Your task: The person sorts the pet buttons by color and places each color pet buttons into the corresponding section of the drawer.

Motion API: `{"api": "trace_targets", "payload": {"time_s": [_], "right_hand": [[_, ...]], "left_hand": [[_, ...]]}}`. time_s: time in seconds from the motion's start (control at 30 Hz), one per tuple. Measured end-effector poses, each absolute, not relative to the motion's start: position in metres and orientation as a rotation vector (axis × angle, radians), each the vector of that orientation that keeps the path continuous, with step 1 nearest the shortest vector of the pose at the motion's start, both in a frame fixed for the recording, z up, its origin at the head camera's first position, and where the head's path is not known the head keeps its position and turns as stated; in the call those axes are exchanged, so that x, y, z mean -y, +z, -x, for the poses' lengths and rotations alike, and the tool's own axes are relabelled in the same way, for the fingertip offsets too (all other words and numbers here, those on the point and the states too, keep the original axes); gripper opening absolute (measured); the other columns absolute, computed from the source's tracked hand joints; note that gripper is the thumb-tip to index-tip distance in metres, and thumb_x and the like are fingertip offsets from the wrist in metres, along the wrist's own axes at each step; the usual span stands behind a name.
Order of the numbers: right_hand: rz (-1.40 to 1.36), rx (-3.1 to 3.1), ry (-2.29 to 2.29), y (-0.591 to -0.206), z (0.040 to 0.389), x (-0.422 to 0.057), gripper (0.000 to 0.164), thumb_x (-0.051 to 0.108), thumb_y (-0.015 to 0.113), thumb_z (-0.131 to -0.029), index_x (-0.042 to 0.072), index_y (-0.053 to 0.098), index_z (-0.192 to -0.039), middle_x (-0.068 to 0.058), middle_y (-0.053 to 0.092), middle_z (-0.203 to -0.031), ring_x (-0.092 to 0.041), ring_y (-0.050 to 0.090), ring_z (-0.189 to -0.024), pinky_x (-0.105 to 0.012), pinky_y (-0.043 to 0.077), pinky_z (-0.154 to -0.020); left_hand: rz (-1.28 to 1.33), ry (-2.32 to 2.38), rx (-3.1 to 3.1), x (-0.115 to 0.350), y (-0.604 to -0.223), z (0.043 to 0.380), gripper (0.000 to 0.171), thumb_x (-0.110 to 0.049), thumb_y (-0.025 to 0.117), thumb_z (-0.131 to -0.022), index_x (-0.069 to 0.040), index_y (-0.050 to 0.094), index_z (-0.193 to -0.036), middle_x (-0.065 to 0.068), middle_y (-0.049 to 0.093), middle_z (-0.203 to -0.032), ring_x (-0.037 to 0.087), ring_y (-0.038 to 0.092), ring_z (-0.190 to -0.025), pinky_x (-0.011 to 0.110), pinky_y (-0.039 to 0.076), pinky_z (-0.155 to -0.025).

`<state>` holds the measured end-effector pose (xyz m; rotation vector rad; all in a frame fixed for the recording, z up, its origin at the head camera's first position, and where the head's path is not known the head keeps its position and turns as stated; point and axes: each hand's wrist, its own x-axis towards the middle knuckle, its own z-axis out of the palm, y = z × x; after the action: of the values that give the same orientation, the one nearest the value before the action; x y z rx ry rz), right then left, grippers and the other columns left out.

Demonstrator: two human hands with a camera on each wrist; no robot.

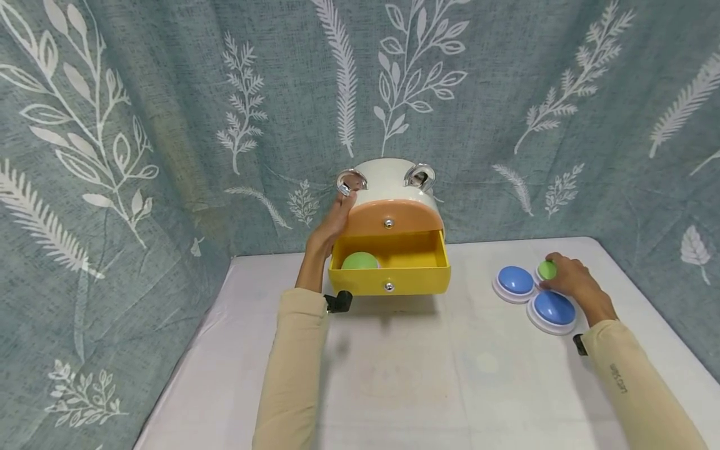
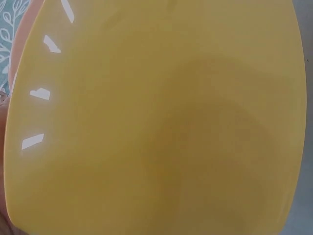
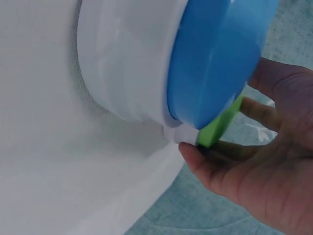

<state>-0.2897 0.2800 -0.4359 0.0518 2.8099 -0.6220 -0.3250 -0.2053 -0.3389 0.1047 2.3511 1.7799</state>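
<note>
My left hand (image 1: 335, 220) grips the left side of a small animal-shaped drawer cabinet (image 1: 388, 178), its thumb near the silver ring ear; the other fingers are mostly hidden. The cabinet's yellow drawer (image 1: 419, 281) is pulled out, with a green dome-topped button (image 1: 360, 260) inside at the left. The drawer's yellow underside (image 2: 161, 117) fills most of the left wrist view. Over on the right, my right hand (image 1: 570, 277) holds a smaller green-topped push button (image 1: 546, 270) by its edges. In the right wrist view, a blue button (image 3: 220, 58) partly covers the green one (image 3: 220, 125).
Two blue dome buttons with white bases, one farther left (image 1: 515, 280) and one nearer (image 1: 554, 307), stand beside the green one. Above the yellow drawer is a closed orange drawer (image 1: 394, 215). Leaf-patterned cloth (image 1: 478, 125) hangs behind the white table (image 1: 394, 387).
</note>
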Motion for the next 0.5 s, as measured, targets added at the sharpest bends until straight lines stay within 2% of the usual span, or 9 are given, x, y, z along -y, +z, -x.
{"api": "trace_targets", "payload": {"time_s": [0.1, 0.23, 0.5], "right_hand": [[-0.052, -2.827, -0.643, -0.4367, 0.2897, -0.2808, 0.072, 0.014, 0.068, -0.095, -0.017, 0.03, -0.149, -0.048, 0.037, -0.144, -0.067, 0.036, -0.133, -0.078, 0.035, -0.111], [-0.046, -2.863, -0.687, -0.4383, 0.2903, -0.2821, 0.071, 0.012, 0.071, -0.092, -0.018, 0.035, -0.146, -0.048, 0.04, -0.142, -0.066, 0.039, -0.13, -0.076, 0.036, -0.11], [-0.15, -2.972, -0.802, -0.4296, 0.2836, -0.2785, 0.071, 0.01, 0.076, -0.088, -0.019, 0.041, -0.142, -0.046, 0.046, -0.135, -0.063, 0.044, -0.119, -0.075, 0.041, -0.104]], "left_hand": [[-0.103, 1.788, -2.345, 0.2047, -0.3387, 0.3248, 0.079, -0.057, 0.026, -0.111, -0.022, -0.016, -0.168, 0.005, -0.016, -0.178, 0.024, -0.003, -0.165, 0.051, 0.003, -0.135], [-0.105, 1.788, -2.351, 0.2041, -0.3379, 0.3259, 0.08, -0.057, 0.027, -0.111, -0.022, -0.017, -0.168, 0.005, -0.017, -0.177, 0.024, -0.006, -0.166, 0.051, 0.001, -0.135], [-0.103, 1.791, -2.344, 0.2037, -0.3385, 0.3259, 0.079, -0.056, 0.027, -0.111, -0.022, -0.017, -0.168, 0.004, -0.016, -0.178, 0.024, -0.005, -0.166, 0.052, 0.001, -0.135]]}}
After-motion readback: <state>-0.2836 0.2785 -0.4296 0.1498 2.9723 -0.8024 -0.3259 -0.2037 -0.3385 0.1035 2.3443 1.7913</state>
